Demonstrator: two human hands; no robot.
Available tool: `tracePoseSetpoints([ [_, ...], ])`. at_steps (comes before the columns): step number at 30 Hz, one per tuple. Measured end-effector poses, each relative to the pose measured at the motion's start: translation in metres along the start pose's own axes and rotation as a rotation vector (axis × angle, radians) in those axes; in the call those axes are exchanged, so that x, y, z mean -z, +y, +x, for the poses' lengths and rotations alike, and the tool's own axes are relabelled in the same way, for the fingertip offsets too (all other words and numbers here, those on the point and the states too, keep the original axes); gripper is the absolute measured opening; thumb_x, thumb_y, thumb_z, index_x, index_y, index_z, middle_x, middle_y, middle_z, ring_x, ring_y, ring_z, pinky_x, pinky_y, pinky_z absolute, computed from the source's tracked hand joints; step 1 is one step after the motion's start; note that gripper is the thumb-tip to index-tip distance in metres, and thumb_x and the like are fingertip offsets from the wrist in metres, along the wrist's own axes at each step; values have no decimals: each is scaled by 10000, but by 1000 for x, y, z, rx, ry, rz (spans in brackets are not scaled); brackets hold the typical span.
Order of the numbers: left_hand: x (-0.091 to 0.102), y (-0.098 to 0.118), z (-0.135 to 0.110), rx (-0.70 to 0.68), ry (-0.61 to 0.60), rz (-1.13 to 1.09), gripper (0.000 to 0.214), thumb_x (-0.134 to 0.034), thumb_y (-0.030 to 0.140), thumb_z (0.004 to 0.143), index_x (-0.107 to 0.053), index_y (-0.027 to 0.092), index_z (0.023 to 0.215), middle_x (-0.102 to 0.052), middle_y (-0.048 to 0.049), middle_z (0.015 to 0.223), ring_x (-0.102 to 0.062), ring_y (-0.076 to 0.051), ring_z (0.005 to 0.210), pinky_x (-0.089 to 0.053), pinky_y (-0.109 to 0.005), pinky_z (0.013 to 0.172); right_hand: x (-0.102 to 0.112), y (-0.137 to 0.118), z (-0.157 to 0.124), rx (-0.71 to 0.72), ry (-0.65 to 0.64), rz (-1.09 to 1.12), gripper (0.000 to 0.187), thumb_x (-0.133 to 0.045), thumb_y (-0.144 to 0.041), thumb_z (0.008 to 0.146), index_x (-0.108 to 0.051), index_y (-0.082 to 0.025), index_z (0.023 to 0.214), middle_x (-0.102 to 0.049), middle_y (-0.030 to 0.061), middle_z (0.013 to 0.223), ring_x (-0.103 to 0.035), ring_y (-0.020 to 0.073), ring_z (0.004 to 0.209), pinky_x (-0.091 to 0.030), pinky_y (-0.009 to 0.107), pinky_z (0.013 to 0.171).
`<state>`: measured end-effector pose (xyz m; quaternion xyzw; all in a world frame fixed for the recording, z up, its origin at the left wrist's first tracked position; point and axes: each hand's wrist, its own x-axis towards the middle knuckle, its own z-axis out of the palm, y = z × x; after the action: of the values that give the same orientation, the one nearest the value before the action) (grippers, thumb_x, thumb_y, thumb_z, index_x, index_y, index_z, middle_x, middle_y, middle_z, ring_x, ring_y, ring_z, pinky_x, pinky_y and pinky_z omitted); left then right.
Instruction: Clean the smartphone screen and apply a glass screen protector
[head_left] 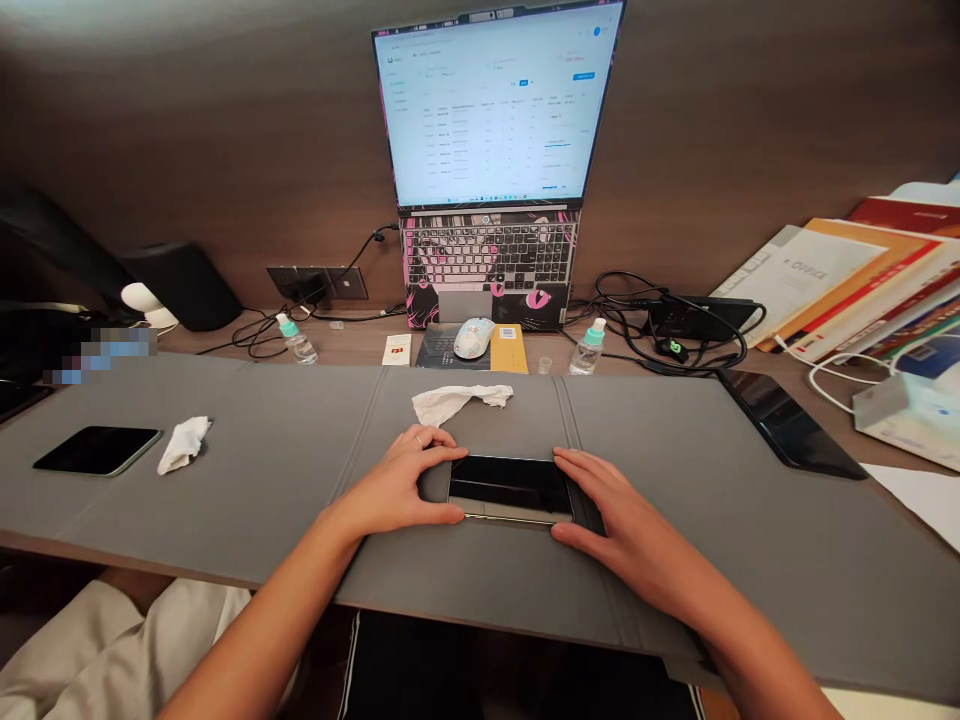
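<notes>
A smartphone (pixel 511 486) with a dark screen lies sideways in front of me, at or just above the grey desk mat (pixel 292 510). My left hand (pixel 409 480) grips its left end, thumb at the near corner and index finger at the far corner. At the right end, my right hand (pixel 611 510) holds it the same way, with fingers along the far edge and thumb at the near one. Just beyond the phone is a crumpled white tissue (pixel 457 400), which neither hand holds.
An open laptop (pixel 491 250) stands upright behind a white mouse (pixel 474 338). Small spray bottles (pixel 298 342) flank it. Another phone (pixel 97 450) and a tissue (pixel 184 445) lie left. A black slab (pixel 791 425), cables (pixel 667 320) and books (pixel 847 270) are right. Someone's legs (pixel 112 640) show lower left.
</notes>
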<state>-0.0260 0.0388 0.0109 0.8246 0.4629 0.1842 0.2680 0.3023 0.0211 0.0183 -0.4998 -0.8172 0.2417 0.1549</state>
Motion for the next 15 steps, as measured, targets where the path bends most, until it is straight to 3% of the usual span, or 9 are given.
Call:
tracePoseSetpoints([
  [15,4,5,-2,-28,7,21,696,-761,463,795,-513,302,1425,-511,-64,1382,-442,-305,1313,-382,-498,1146,-3,2,-3,-18,33,-42,725,-486,-608,946,-401,-208,1545,-388,112,1617,-339,299,1496,-322,520,1218],
])
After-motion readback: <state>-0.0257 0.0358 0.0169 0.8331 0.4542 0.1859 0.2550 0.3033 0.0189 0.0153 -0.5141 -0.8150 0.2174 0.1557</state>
